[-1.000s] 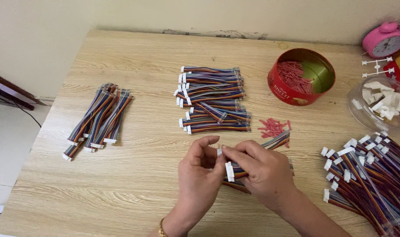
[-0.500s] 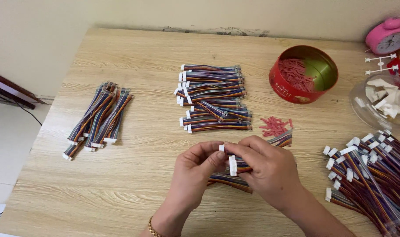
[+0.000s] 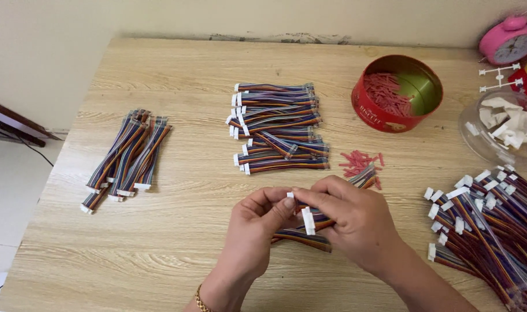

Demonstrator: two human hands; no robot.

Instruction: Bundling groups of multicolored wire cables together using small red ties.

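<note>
Pinching a folded ribbon cable (image 3: pixel 309 228), left hand (image 3: pixel 254 231) and right hand (image 3: pixel 356 222) fingers closed.

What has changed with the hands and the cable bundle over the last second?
Little: the left hand and right hand still pinch the same ribbon cable bundle by its white connector, fingertips having shifted slightly along it. The stacked cables, left pile and red tin stayed put.
</note>
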